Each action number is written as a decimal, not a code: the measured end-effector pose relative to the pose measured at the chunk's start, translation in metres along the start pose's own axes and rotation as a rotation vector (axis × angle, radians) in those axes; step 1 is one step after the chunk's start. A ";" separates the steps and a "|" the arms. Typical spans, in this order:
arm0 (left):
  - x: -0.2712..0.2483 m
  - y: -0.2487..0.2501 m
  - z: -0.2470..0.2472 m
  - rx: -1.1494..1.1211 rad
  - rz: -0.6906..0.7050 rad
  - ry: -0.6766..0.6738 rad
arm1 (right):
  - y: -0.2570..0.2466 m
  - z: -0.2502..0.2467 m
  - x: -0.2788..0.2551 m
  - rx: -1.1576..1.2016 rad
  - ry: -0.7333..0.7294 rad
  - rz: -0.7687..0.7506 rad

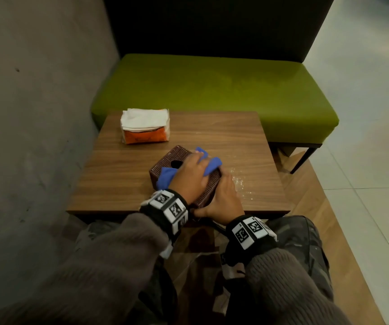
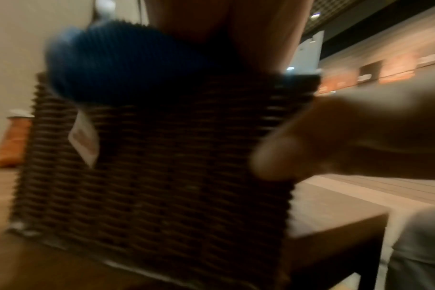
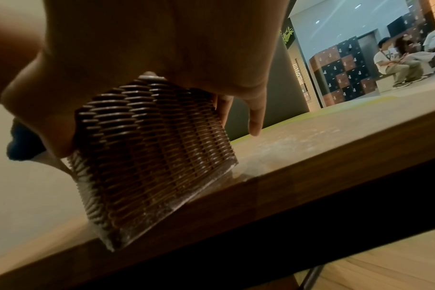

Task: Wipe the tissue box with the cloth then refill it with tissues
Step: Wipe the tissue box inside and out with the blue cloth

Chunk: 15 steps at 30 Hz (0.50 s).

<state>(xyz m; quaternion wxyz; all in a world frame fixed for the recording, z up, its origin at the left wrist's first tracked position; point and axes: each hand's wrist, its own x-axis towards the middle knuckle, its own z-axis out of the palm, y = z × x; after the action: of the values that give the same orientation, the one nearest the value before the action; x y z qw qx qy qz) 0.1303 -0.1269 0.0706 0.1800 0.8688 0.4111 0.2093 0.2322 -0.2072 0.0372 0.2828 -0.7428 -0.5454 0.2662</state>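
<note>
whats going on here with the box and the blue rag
A person is wiping a brown woven tissue box on a small wooden table. The left hand presses a blue cloth onto the box's top, while the right hand steadies its near side. An opened pack of tissues sits at the table's far corner, not yet used.
</note>
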 end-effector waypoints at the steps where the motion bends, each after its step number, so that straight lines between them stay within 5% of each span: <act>1: -0.007 0.008 0.001 -0.029 0.058 -0.013 | -0.001 -0.001 0.000 -0.023 -0.005 0.004; 7: -0.047 0.011 -0.030 0.148 0.379 -0.125 | 0.000 -0.001 0.002 0.038 -0.007 0.006; 15: -0.044 0.007 -0.034 0.302 -0.038 -0.055 | -0.005 -0.002 0.000 0.014 0.021 0.009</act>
<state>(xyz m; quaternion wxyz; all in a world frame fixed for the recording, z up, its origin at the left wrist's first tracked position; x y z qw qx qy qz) 0.0926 -0.1610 0.0931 0.0624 0.8834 0.4493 0.1174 0.2306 -0.2061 0.0421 0.2926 -0.7460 -0.5372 0.2633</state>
